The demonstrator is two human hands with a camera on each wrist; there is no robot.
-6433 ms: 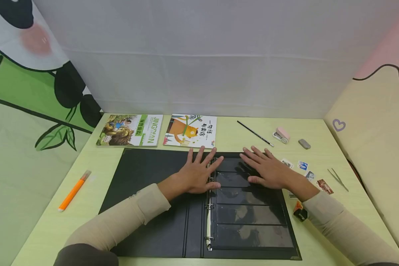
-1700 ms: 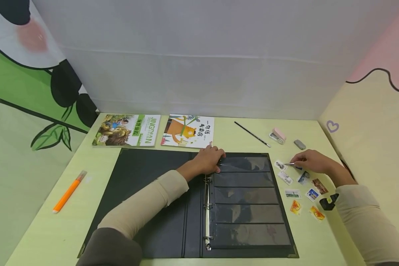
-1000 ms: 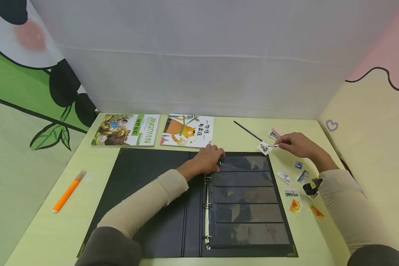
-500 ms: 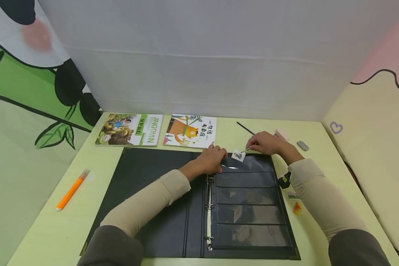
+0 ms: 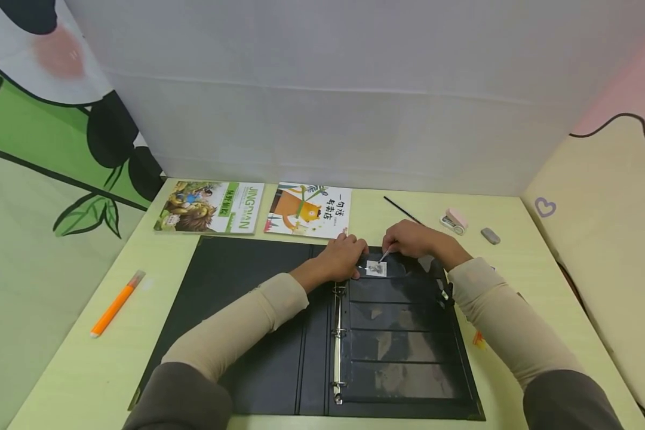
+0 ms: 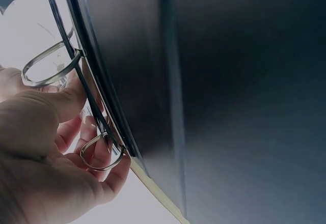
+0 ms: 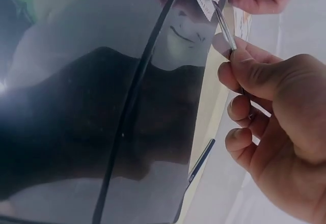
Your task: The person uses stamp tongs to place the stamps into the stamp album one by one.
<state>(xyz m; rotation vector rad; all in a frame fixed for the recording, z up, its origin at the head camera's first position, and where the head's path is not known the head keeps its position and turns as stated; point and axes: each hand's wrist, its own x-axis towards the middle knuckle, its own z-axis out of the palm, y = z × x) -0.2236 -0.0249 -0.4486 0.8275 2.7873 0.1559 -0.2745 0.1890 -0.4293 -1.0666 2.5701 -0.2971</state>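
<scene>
A black ring binder (image 5: 247,310) lies spread on the desk, with a clear pocket page (image 5: 403,346) on its right side. My left hand (image 5: 337,258) holds the page's top inner corner by the rings, its thumb and curled fingers about the edge in the left wrist view. My right hand (image 5: 412,237) pinches metal tweezers (image 7: 226,30). Their tips hold a small black-and-white stamp (image 5: 377,269) at the top pocket, right beside the left hand. Whether the stamp is under the clear film or above it, I cannot tell.
Two picture books (image 5: 209,207) lie behind the binder. An orange marker (image 5: 118,303) is at left. Behind my right hand are a pencil (image 5: 402,209), a pink stapler (image 5: 454,221) and a grey eraser (image 5: 490,236). My right sleeve mostly hides other stamps (image 5: 479,340).
Both hands lay spread over the binder at first. My right hand then picked up a stamp with the tweezers and brought it left to the top pocket. The left hand took hold of the page corner.
</scene>
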